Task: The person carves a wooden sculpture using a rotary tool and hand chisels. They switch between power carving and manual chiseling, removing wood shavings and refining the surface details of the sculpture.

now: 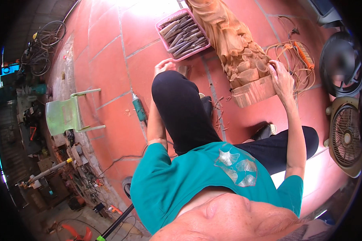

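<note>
A long reddish-brown wood carving with folds and rounded shapes lies on the tiled floor, its flat-cut base towards me. My right hand grips the right side of this end, fingers bent against the carved wood. Beside my raised left knee is my left hand, fingers stretched out and partly hidden by the knee. I see nothing held in it. A small brown block shows just past that knee. Further ahead, a pink basket holds several carving chisels.
A green power tool with a cord lies left of my leg. Wood shavings lie between my feet. At left stands a green plastic chair. An orange power strip with coiled cable and two fans are at right.
</note>
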{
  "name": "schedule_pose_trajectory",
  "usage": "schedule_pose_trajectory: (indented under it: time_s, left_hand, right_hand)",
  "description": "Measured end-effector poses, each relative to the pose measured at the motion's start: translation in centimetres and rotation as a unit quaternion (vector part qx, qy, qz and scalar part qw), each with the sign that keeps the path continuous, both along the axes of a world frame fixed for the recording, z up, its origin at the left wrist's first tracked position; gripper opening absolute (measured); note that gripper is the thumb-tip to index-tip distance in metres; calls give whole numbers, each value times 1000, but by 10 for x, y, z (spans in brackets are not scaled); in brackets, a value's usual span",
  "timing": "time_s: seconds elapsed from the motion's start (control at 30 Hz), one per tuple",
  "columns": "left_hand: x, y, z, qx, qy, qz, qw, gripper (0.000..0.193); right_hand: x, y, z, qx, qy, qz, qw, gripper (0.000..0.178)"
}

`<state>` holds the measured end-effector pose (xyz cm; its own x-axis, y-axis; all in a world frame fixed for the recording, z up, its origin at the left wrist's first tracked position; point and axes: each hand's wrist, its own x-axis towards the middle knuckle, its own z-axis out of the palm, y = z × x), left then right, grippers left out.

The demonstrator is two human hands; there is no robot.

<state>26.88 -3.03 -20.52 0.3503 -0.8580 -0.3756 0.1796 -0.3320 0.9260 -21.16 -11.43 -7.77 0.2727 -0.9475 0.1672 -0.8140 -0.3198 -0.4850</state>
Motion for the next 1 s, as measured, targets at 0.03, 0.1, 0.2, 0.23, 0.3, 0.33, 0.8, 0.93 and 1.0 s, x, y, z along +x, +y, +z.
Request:
schedule_pose_trajectory:
  time_s: [0.03, 0.1, 0.2, 0.23, 0.3, 0.33, 0.8, 0.93, 1.0]
  left_hand:
    - [0, 3, -17, 6, -19, 15, 1000, 31]
    - [1, -4, -41, 17, -93, 11, 995, 33]
    - [-6, -23, -59, -36, -273, 29, 961, 33]
    - [-7, -30, -62, -45, -352, 19, 935, 33]
    - [-9, -43, -65, -61, -503, 0, 862, 35]
    - [-12, -46, -66, -59, -537, -16, 841, 35]
    - [-27, -71, -69, 34, -615, -52, 786, 35]
    - [-19, -68, -77, 47, -580, -47, 812, 30]
    - [-15, -63, -82, 35, -560, -20, 827, 27]
  right_hand:
    - [4, 0, -1, 4, 0, -4, 1000, 25]
    - [6, -1, -4, 16, 12, -25, 999, 23]
    - [6, 1, -5, 5, 9, -31, 999, 23]
    - [6, 1, -4, 8, 13, -33, 999, 23]
    - [7, 1, -1, 13, 18, -37, 999, 23]
    - [8, 1, -1, 16, 22, -40, 999, 23]
    - [14, 4, 3, 14, 43, -63, 997, 22]
    - [13, 3, 2, 6, 38, -53, 998, 21]
    - [13, 2, 1, -2, 37, -48, 998, 21]
